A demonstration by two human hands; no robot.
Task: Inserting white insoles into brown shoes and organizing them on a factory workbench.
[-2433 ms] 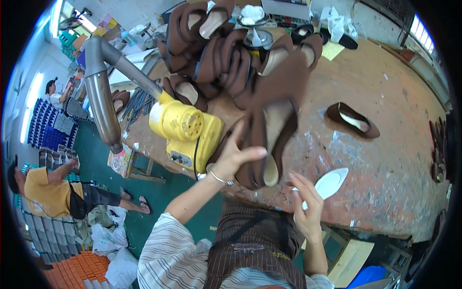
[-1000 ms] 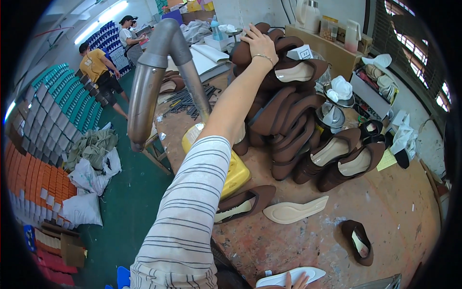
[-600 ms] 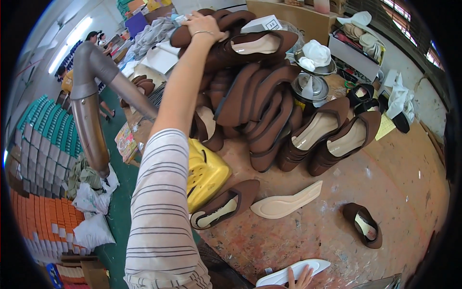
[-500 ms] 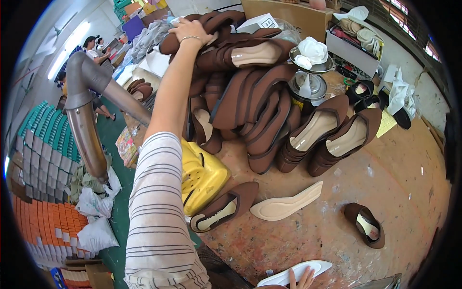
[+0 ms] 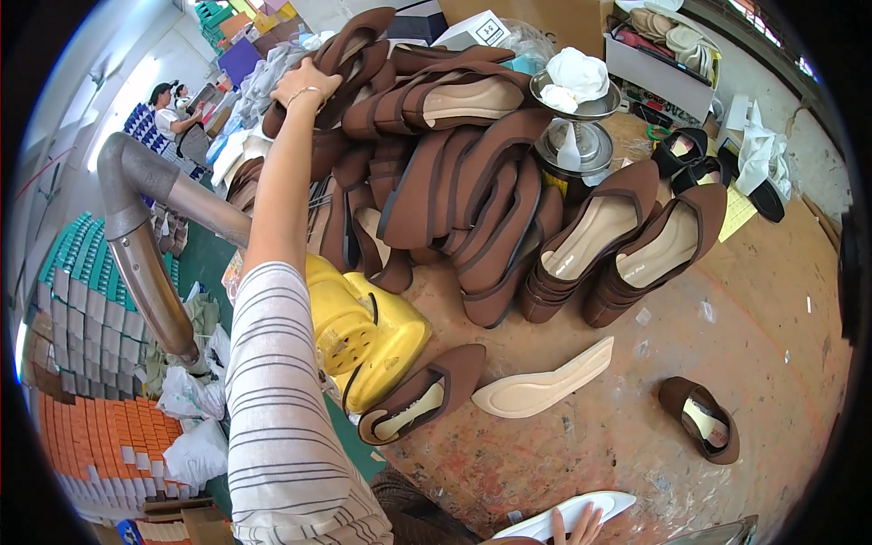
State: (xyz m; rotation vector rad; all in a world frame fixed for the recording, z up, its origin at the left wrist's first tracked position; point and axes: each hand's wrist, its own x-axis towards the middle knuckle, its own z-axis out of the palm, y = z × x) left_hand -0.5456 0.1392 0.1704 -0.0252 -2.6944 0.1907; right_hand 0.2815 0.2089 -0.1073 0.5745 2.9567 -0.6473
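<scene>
Still stretched, left hand (image 5: 307, 84) grips brown shoe (image 5: 356, 47).

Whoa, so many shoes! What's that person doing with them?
A person at a worn workbench stretches their left hand up to the top of a big pile of brown shoes and touches the uppermost ones. Their right hand, barely in view at the bottom edge, holds a white insole. A beige insole and two single brown shoes lie loose on the bench beside a yellow machine.
</scene>
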